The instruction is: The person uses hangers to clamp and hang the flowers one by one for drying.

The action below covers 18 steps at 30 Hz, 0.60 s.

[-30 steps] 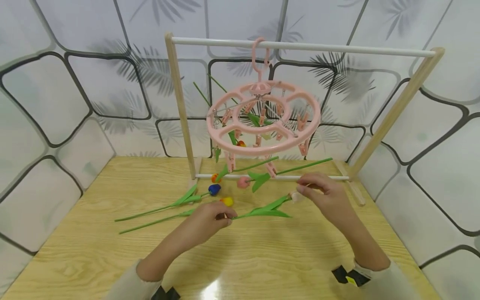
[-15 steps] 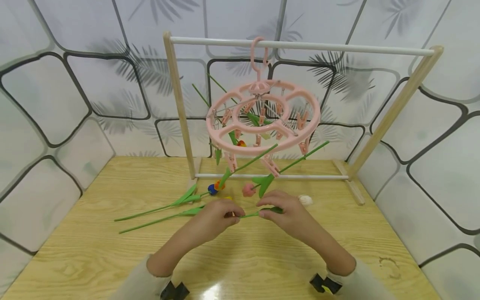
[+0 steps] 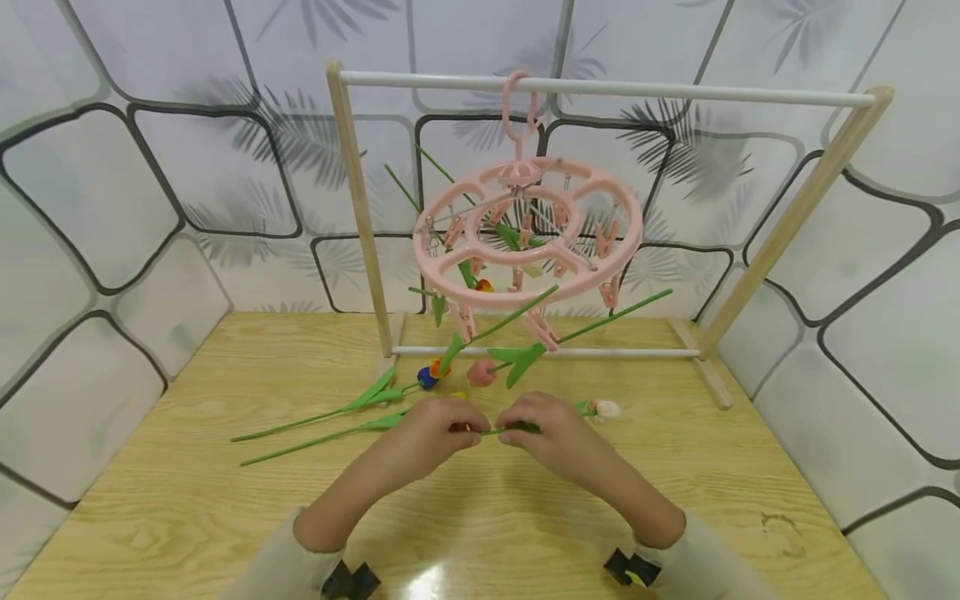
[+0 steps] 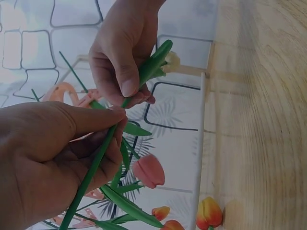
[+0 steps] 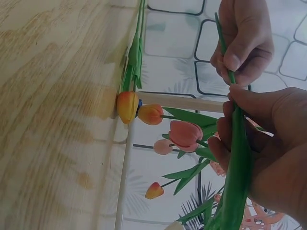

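My left hand [image 3: 435, 429] pinches the green stem of a white tulip [image 3: 607, 409] above the table. Close beside it, my right hand [image 3: 551, 427] pinches the same stem nearer the bloom, covering part of the leaves. In the left wrist view, the stem [image 4: 91, 172] crosses the left palm and the thumbs almost meet. The right wrist view has a long green leaf [image 5: 237, 163] lying along the right fingers. Just beyond the hands, a pink tulip [image 3: 482, 372] and an orange tulip [image 3: 440, 368] hang tilted from clips, blooms downward.
A pink round clip hanger [image 3: 517, 301] hangs from the white rail [image 3: 675, 89] of a wood-framed stand. More tulips are clipped at its back. A blue tulip [image 3: 427, 378] and a yellow tulip, mostly hidden, lie on the table [image 3: 150, 500] at left.
My right hand has moved left from the white bloom down onto the stem, near the left hand. The clipped pink and orange tulips have swung and tilted more steeply.
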Tool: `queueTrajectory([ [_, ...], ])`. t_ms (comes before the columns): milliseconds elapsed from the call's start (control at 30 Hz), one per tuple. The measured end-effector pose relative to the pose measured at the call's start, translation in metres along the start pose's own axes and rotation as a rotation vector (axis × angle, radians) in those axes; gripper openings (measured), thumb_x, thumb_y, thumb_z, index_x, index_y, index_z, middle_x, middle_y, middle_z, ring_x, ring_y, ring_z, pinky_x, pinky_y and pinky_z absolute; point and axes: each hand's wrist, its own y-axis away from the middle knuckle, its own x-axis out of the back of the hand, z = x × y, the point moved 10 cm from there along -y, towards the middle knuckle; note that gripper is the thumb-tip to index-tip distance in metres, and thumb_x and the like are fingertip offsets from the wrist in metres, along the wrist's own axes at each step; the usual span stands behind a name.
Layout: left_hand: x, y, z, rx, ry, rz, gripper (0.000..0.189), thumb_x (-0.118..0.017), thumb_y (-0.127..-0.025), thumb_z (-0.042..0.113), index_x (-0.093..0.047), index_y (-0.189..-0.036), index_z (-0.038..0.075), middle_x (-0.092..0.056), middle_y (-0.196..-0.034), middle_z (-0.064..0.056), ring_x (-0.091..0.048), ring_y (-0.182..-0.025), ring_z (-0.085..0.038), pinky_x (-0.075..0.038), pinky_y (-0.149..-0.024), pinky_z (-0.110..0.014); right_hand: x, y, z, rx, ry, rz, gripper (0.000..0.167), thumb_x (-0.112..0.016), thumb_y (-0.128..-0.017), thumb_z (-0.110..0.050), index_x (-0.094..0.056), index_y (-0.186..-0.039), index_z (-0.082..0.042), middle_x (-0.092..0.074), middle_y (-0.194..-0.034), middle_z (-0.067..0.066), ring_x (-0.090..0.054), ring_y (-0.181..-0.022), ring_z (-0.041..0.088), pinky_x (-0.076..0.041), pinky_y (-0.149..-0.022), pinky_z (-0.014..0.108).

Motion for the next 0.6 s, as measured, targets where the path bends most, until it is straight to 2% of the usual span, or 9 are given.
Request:
queueTrajectory([
  [100,0.002,0.001,0.005,-0.005,-0.028,0.008,0.020,-0.066,-0.097,0.006,-0.075,-0.114,0.010,-0.072,-0.103,-0.001,-0.063,-0.087,-0.009,-0.054,-0.074,-0.021,0.001,0.000,-0.003,0.034,0.005,0.014,0.011,-0.073,-0.093,-0.015,-0.076,-0.104,-0.014,-0.071,-0.100,-0.005,-0.065,-0.091,0.009,-0.056,-0.078,0.024],
  [200,0.013,0.007,0.020,-0.063,-0.077,0.073,0.022,-0.068,-0.096,0.007,-0.074,-0.117,0.010,-0.071,-0.106,0.001,-0.063,-0.090,-0.009,-0.054,-0.076,-0.020,0.005,0.000,-0.003,0.026,-0.006,0.026,0.011,-0.073,-0.093,-0.015,-0.076,-0.103,-0.014,-0.071,-0.099,-0.005,-0.064,-0.088,0.008,-0.056,-0.076,0.024],
  [267,0.025,0.015,0.038,-0.159,-0.096,0.157,0.022,-0.070,-0.094,0.007,-0.075,-0.115,0.010,-0.071,-0.108,0.001,-0.063,-0.093,-0.010,-0.055,-0.077,-0.021,0.009,0.001,-0.003,0.009,-0.035,0.037,0.011,-0.073,-0.093,-0.015,-0.076,-0.103,-0.015,-0.070,-0.097,-0.005,-0.062,-0.084,0.007,-0.055,-0.072,0.024],
  [367,0.045,0.033,0.066,-0.335,-0.069,0.298,0.022,-0.073,-0.091,0.006,-0.075,-0.112,0.012,-0.071,-0.108,0.002,-0.065,-0.095,-0.009,-0.056,-0.078,-0.021,0.017,0.002,-0.004,-0.016,-0.091,0.061,0.010,-0.072,-0.094,-0.015,-0.076,-0.103,-0.016,-0.070,-0.096,-0.007,-0.062,-0.082,0.005,-0.056,-0.071,0.025],
  [433,0.054,0.043,0.079,-0.432,-0.034,0.359,0.022,-0.074,-0.091,0.005,-0.075,-0.110,0.013,-0.071,-0.107,0.002,-0.066,-0.095,-0.008,-0.057,-0.078,-0.021,0.023,0.003,-0.005,-0.018,-0.120,0.082,0.010,-0.072,-0.094,-0.014,-0.075,-0.103,-0.018,-0.071,-0.096,-0.008,-0.063,-0.082,0.005,-0.056,-0.072,0.026],
  [467,0.057,0.047,0.082,-0.458,-0.009,0.371,0.022,-0.074,-0.091,0.004,-0.075,-0.111,0.014,-0.071,-0.107,0.003,-0.066,-0.096,-0.007,-0.056,-0.078,-0.021,0.026,0.003,-0.006,-0.013,-0.132,0.096,0.010,-0.072,-0.094,-0.014,-0.075,-0.103,-0.018,-0.072,-0.097,-0.007,-0.065,-0.084,0.005,-0.057,-0.074,0.027],
  [533,0.060,0.050,0.085,-0.474,0.028,0.381,0.022,-0.072,-0.092,0.005,-0.074,-0.111,0.015,-0.071,-0.106,0.004,-0.066,-0.096,-0.007,-0.056,-0.079,-0.021,0.030,0.005,-0.007,-0.004,-0.157,0.121,0.010,-0.072,-0.094,-0.013,-0.075,-0.102,-0.017,-0.073,-0.099,-0.004,-0.067,-0.088,0.007,-0.059,-0.077,0.027],
  [600,0.059,0.049,0.081,-0.445,0.060,0.382,0.019,-0.071,-0.093,0.007,-0.074,-0.110,0.016,-0.071,-0.106,0.005,-0.066,-0.096,-0.007,-0.056,-0.079,-0.022,0.034,0.006,-0.008,0.000,-0.178,0.146,0.010,-0.072,-0.094,-0.013,-0.075,-0.103,-0.017,-0.073,-0.099,-0.002,-0.069,-0.090,0.008,-0.059,-0.080,0.027],
])
